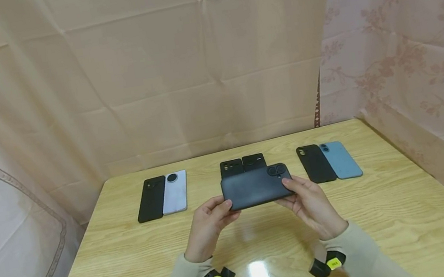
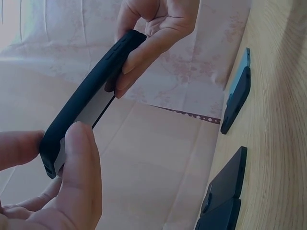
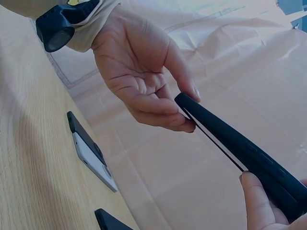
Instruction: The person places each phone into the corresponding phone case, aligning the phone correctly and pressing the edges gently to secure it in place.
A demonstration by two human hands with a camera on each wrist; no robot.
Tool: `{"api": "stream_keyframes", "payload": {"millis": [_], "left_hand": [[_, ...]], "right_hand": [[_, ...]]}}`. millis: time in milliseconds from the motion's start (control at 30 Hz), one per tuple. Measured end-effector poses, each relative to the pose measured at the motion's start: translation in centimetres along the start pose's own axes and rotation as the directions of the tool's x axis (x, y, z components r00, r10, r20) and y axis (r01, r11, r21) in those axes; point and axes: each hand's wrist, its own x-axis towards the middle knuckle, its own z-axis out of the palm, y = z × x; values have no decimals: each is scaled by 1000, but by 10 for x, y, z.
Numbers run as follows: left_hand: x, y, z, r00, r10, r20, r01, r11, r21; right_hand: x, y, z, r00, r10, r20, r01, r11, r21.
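In the head view, a dark phone case (image 1: 256,188) is held sideways above the table, its camera rings facing up at the right end. My left hand (image 1: 207,225) pinches the left end between thumb and fingers. At the camera end, my right hand (image 1: 313,204) grips with the thumb on top and fingers below. Both wrist views show a phone with a pale edge (image 2: 98,103) along the open side of the case, with part of that edge exposed. The wrist views cannot settle how fully the phone sits inside.
On the wooden table (image 1: 137,263), a black case (image 1: 151,199) lies beside a pale phone (image 1: 175,194) at left. Two dark phone-shaped pieces (image 1: 232,168) lie behind my hands. A black case (image 1: 316,163) and blue phone (image 1: 342,160) lie at right. Curtains (image 1: 210,63) surround the table.
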Motion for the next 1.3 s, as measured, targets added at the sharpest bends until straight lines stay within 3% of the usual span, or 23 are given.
{"api": "stream_keyframes", "payload": {"millis": [267,800,1300], "left_hand": [[1,0,-2,998,9,-57,-12,998,-61],[1,1,-1,994,13,-113,-18,999,-42],[-1,3,-1,986,53,-156,-58,998,-23]], "right_hand": [[-1,1,2,1000,7,11,-7,1000,-5],[1,3,-2,998,28,62,-30,999,26],[1,1,-2,991,51,121,-44,997,-60]]}}
